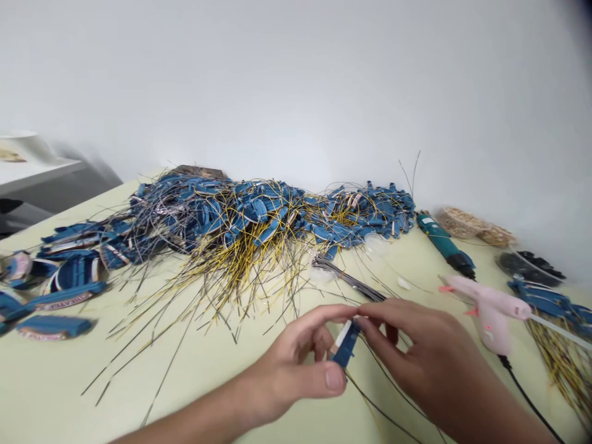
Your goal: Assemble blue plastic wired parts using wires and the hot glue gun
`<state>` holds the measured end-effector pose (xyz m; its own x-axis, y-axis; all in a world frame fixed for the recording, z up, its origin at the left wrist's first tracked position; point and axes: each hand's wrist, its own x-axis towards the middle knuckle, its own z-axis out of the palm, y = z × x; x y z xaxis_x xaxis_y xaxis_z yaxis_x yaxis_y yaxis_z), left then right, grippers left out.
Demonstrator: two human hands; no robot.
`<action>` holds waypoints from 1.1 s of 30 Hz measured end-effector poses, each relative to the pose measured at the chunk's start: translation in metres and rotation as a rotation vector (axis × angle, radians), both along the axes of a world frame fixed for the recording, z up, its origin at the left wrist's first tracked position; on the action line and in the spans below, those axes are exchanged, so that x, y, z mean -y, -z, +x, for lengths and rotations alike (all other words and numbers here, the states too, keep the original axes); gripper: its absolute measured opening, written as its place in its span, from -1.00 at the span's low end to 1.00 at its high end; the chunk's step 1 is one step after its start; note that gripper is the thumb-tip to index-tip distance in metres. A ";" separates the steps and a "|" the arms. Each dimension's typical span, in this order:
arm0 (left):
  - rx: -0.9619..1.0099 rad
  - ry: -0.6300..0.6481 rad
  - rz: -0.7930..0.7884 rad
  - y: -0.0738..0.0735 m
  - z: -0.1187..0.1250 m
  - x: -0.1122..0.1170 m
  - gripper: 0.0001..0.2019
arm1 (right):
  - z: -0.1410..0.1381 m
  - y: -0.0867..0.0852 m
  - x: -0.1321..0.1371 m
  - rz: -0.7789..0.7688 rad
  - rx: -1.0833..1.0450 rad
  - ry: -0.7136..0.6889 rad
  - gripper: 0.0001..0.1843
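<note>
My left hand (287, 367) pinches a small blue fabric piece (345, 348) between thumb and fingers, low in the middle of the view. My right hand (425, 357) meets it from the right, fingertips closed on the top of the same piece. A thin dark wire (388, 385) trails from the piece down toward the lower right. A bundle of grey wires (346, 279) lies on the table just beyond my fingers.
A big heap of blue pieces on yellow and dark wires (240, 222) covers the far side of the pale green table (194, 370). A pink glue gun (490, 308), a teal rotary tool (444, 243), baskets (462, 222) and more blue pieces (60, 290) lie at the sides.
</note>
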<state>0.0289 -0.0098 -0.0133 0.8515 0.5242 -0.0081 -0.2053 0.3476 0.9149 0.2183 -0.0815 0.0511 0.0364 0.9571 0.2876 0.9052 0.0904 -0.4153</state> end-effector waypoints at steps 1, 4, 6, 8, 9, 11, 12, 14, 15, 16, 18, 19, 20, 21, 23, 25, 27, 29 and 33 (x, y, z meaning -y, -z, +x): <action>0.006 -0.004 -0.003 0.000 0.000 0.000 -0.19 | 0.000 0.000 0.000 -0.008 0.000 -0.008 -0.78; 0.053 -0.019 -0.031 0.000 0.002 0.001 -0.19 | 0.001 -0.001 -0.002 -0.040 0.028 -0.057 -0.76; 0.072 -0.032 -0.052 0.000 0.003 0.002 -0.18 | 0.001 0.000 -0.004 -0.037 0.075 -0.092 -0.75; 0.065 -0.043 -0.056 0.001 0.003 0.002 -0.16 | 0.001 0.001 -0.005 -0.010 0.134 -0.118 -0.74; 0.059 -0.050 -0.054 0.001 0.004 0.002 -0.14 | 0.001 0.001 -0.005 0.011 0.161 -0.132 -0.73; 0.056 -0.061 -0.052 0.002 0.004 0.002 -0.12 | 0.001 0.002 -0.006 0.060 0.214 -0.169 -0.71; 0.056 -0.064 -0.051 0.002 0.004 0.002 -0.11 | 0.000 0.003 -0.007 0.090 0.240 -0.186 -0.70; 0.046 -0.069 -0.039 0.001 0.004 0.002 -0.10 | -0.001 0.003 -0.008 0.141 0.291 -0.214 -0.71; 0.036 -0.070 -0.028 0.001 0.004 0.002 -0.08 | -0.001 0.003 -0.008 0.157 0.314 -0.225 -0.72; 0.023 -0.073 -0.017 -0.001 0.004 0.002 -0.07 | -0.002 0.003 -0.008 0.172 0.333 -0.234 -0.74; -0.009 -0.080 0.007 -0.003 0.004 0.003 -0.04 | -0.003 0.003 -0.008 0.198 0.360 -0.251 -0.76; -0.026 -0.085 0.023 -0.004 0.004 0.004 -0.03 | -0.003 0.003 -0.007 0.214 0.374 -0.260 -0.77; -0.040 -0.091 0.037 -0.005 0.003 0.005 -0.02 | -0.003 0.003 -0.006 0.231 0.384 -0.267 -0.78; -0.051 -0.100 0.049 -0.006 0.003 0.005 -0.02 | -0.002 0.003 -0.006 0.250 0.391 -0.274 -0.79; -0.062 -0.110 0.070 -0.006 0.002 0.007 -0.01 | -0.002 0.003 -0.005 0.281 0.398 -0.291 -0.82; -0.062 -0.117 0.081 -0.005 0.001 0.008 -0.01 | -0.002 0.003 -0.005 0.303 0.394 -0.309 -0.84; -0.058 -0.119 0.085 -0.004 0.001 0.008 -0.01 | -0.002 0.003 -0.005 0.317 0.397 -0.323 -0.85; -0.058 -0.118 0.076 -0.004 0.001 0.008 0.00 | -0.002 0.004 -0.006 0.329 0.405 -0.322 -0.85; -0.084 -0.116 0.063 -0.007 0.002 0.007 0.00 | -0.001 0.006 -0.007 0.335 0.406 -0.323 -0.86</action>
